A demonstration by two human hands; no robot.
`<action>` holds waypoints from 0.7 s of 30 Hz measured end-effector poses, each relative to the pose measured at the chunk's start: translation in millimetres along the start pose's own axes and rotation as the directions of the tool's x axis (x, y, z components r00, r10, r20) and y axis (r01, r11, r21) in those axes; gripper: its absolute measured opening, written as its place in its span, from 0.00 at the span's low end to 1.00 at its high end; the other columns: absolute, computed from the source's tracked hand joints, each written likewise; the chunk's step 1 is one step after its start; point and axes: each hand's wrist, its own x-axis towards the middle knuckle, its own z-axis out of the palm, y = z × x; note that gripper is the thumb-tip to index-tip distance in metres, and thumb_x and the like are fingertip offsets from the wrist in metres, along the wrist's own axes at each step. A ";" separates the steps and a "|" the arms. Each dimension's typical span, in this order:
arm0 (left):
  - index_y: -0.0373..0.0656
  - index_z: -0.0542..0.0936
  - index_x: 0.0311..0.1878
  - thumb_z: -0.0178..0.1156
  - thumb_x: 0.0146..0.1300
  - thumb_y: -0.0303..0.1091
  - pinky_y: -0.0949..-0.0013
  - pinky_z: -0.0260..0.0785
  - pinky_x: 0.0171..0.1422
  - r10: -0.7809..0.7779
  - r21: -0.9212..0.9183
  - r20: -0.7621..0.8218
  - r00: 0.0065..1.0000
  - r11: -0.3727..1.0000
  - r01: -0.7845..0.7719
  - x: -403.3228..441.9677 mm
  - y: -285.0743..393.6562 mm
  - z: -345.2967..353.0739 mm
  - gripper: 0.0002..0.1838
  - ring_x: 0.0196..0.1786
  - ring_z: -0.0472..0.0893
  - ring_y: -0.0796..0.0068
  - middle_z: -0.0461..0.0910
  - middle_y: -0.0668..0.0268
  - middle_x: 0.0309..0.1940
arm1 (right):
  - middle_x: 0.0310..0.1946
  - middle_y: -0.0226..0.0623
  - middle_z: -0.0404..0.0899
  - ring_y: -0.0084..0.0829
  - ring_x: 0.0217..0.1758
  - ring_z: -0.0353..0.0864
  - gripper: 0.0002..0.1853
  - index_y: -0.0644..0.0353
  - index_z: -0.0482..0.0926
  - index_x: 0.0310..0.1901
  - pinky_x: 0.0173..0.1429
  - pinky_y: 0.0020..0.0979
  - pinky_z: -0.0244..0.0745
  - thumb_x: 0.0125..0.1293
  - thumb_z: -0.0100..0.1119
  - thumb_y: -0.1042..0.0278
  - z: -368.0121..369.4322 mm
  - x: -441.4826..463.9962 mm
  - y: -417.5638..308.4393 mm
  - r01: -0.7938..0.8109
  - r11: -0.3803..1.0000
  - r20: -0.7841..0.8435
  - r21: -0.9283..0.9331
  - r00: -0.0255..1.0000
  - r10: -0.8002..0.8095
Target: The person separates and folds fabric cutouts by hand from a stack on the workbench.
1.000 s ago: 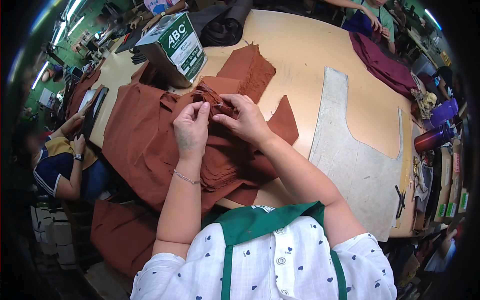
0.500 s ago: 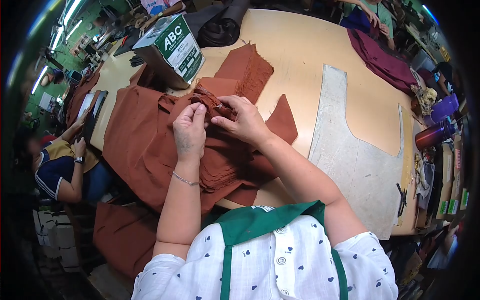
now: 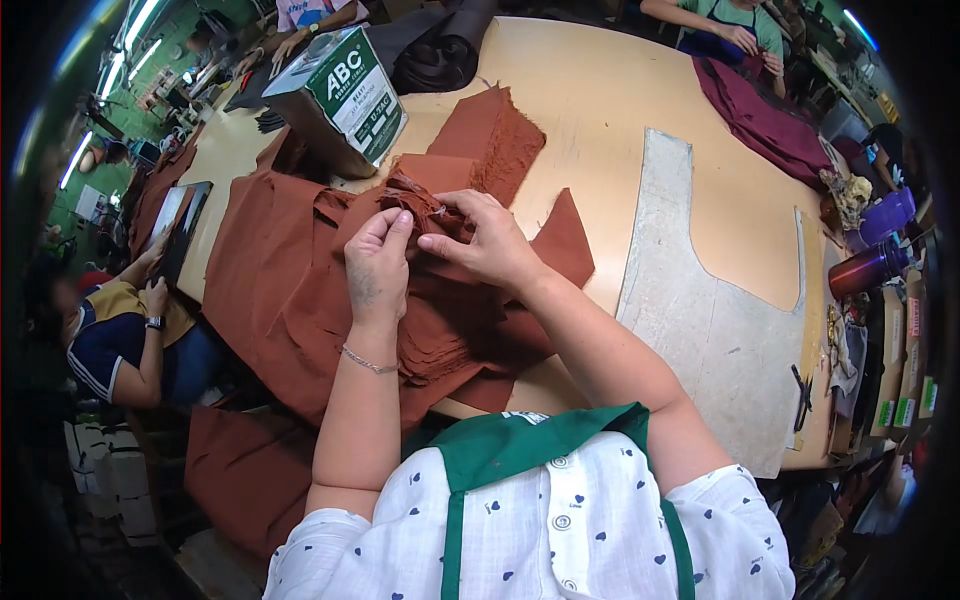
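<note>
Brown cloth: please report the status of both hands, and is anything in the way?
Left hand pinching brown cloth at bunched edge. Right hand at same bunch, grip partly hidden. ABC box beyond hands, not blocking.

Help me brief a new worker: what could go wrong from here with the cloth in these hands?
The brown cloth droops past the table edge, so its weight might drag layers askew. Loose threads near the left hand and right hand could snag. The ABC can stands close beside the cloth, so a hard tug could knock it.
</note>
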 end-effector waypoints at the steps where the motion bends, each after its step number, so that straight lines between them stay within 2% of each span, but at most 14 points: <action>1: 0.36 0.77 0.34 0.54 0.62 0.28 0.85 0.63 0.28 0.007 0.001 0.016 1.000 1.000 -0.007 0.2 -0.6 -0.2 0.06 0.27 0.71 0.90 0.74 0.74 0.24 | 0.40 0.45 0.76 0.43 0.46 0.73 0.26 0.66 0.75 0.44 0.53 0.36 0.67 0.47 0.66 0.55 0.1 0.8 -0.8 -0.032 0.999 -0.001 0.013 0.999 0.032; 4: 0.35 0.77 0.34 0.54 0.61 0.26 0.83 0.67 0.32 0.033 0.033 0.084 0.996 0.999 -0.036 2.6 -5.1 -6.1 0.05 0.28 0.73 0.87 0.75 0.72 0.26 | 0.38 0.47 0.77 0.42 0.44 0.74 0.25 0.67 0.76 0.43 0.51 0.36 0.69 0.49 0.65 0.53 -0.5 0.7 -10.8 -0.105 0.994 -0.012 0.007 0.994 0.106; 6: 0.34 0.76 0.34 0.54 0.61 0.26 0.80 0.71 0.36 0.059 0.092 0.156 0.986 0.993 -0.074 6.3 -6.4 -13.3 0.05 0.30 0.76 0.83 0.77 0.69 0.27 | 0.38 0.48 0.77 0.42 0.43 0.75 0.25 0.67 0.76 0.43 0.50 0.34 0.69 0.49 0.64 0.54 2.6 3.2 -6.4 -0.130 0.988 -0.010 0.086 0.991 0.132; 7: 0.34 0.77 0.34 0.54 0.61 0.26 0.81 0.70 0.35 0.055 0.096 0.167 0.984 0.993 -0.071 5.3 -5.2 -12.9 0.05 0.29 0.75 0.84 0.76 0.70 0.26 | 0.38 0.48 0.77 0.42 0.43 0.75 0.25 0.68 0.76 0.43 0.50 0.33 0.69 0.49 0.64 0.54 3.3 4.1 -5.6 -0.144 0.982 -0.007 0.125 0.989 0.146; 9: 0.33 0.77 0.35 0.54 0.61 0.26 0.83 0.67 0.33 0.045 0.102 0.191 0.981 0.993 -0.065 0.8 0.9 -9.7 0.05 0.27 0.73 0.86 0.75 0.72 0.25 | 0.35 0.48 0.76 0.42 0.40 0.76 0.20 0.68 0.76 0.40 0.48 0.34 0.70 0.51 0.61 0.59 -4.8 4.9 -14.4 -0.105 0.994 0.032 0.042 0.994 0.104; 10: 0.34 0.77 0.35 0.53 0.61 0.26 0.82 0.66 0.33 0.098 0.220 0.205 0.974 0.965 -0.144 -0.8 2.8 -9.5 0.05 0.26 0.72 0.86 0.74 0.73 0.24 | 0.34 0.48 0.76 0.42 0.38 0.76 0.18 0.68 0.75 0.38 0.47 0.34 0.70 0.52 0.59 0.61 -8.1 5.2 -18.9 -0.085 0.996 0.052 0.001 0.995 0.085; 12: 0.35 0.76 0.34 0.53 0.62 0.27 0.81 0.66 0.32 0.196 0.439 0.254 0.947 0.849 -0.293 -3.8 4.8 -9.8 0.06 0.26 0.71 0.87 0.74 0.73 0.24 | 0.30 0.48 0.75 0.43 0.36 0.75 0.12 0.67 0.74 0.34 0.45 0.37 0.70 0.53 0.56 0.66 -0.8 7.7 -8.0 0.156 0.957 -0.014 -0.245 0.986 -0.165; 13: 0.35 0.76 0.34 0.52 0.62 0.27 0.81 0.66 0.33 0.218 0.433 0.245 0.945 0.847 -0.308 -4.6 3.6 -10.4 0.06 0.26 0.71 0.87 0.73 0.73 0.23 | 0.28 0.47 0.74 0.44 0.35 0.74 0.09 0.66 0.73 0.32 0.44 0.38 0.70 0.53 0.54 0.69 1.6 9.8 -2.6 0.262 0.892 -0.023 -0.368 0.957 -0.290; 15: 0.36 0.75 0.34 0.51 0.63 0.29 0.81 0.66 0.33 0.269 0.419 0.226 0.936 0.841 -0.342 -4.3 0.3 -12.1 0.06 0.26 0.71 0.87 0.72 0.74 0.23 | 0.26 0.46 0.73 0.44 0.33 0.73 0.05 0.64 0.71 0.30 0.43 0.39 0.69 0.53 0.50 0.72 -1.3 15.8 5.3 0.266 0.881 -0.090 -0.391 0.942 -0.324; 16: 0.38 0.74 0.36 0.50 0.63 0.29 0.80 0.67 0.35 0.221 0.311 0.221 0.950 0.907 -0.284 -4.8 1.6 -17.9 0.06 0.29 0.72 0.87 0.71 0.75 0.25 | 0.25 0.45 0.72 0.44 0.33 0.72 0.03 0.63 0.70 0.28 0.43 0.40 0.69 0.54 0.48 0.73 -4.2 20.9 9.0 0.270 0.874 -0.122 -0.404 0.931 -0.344; 17: 0.38 0.73 0.38 0.49 0.63 0.29 0.77 0.68 0.37 0.223 0.075 0.223 0.949 0.967 -0.245 -7.5 3.8 -24.8 0.06 0.32 0.73 0.84 0.72 0.73 0.28 | 0.25 0.46 0.72 0.45 0.33 0.73 0.04 0.63 0.71 0.28 0.43 0.40 0.69 0.54 0.48 0.73 -6.5 26.7 14.9 0.232 0.859 -0.130 -0.457 0.937 -0.323; 18: 0.38 0.73 0.40 0.48 0.63 0.28 0.75 0.70 0.39 0.224 -0.165 0.227 0.948 0.968 -0.189 -11.8 6.0 -32.9 0.07 0.35 0.75 0.81 0.74 0.70 0.31 | 0.26 0.47 0.73 0.45 0.33 0.73 0.05 0.64 0.71 0.29 0.43 0.40 0.70 0.54 0.47 0.72 -9.1 33.2 23.5 0.191 0.840 -0.142 -0.508 0.943 -0.301; 19: 0.39 0.73 0.43 0.47 0.63 0.28 0.73 0.71 0.42 0.221 -0.393 0.234 0.947 0.912 -0.116 -17.3 9.3 -42.3 0.08 0.37 0.76 0.78 0.75 0.68 0.34 | 0.26 0.48 0.74 0.46 0.34 0.74 0.06 0.64 0.71 0.29 0.43 0.40 0.70 0.55 0.46 0.72 -12.4 39.5 34.5 0.145 0.818 -0.157 -0.557 0.949 -0.275; 21: 0.40 0.71 0.49 0.46 0.61 0.29 0.59 0.70 0.51 0.254 -0.478 0.088 0.963 0.859 -0.183 -36.3 37.9 -71.2 0.14 0.51 0.74 0.65 0.73 0.60 0.48 | 0.28 0.52 0.76 0.48 0.34 0.76 0.10 0.67 0.73 0.32 0.43 0.40 0.71 0.57 0.43 0.71 -33.5 49.4 72.0 -0.103 0.874 -0.313 -0.476 0.948 -0.059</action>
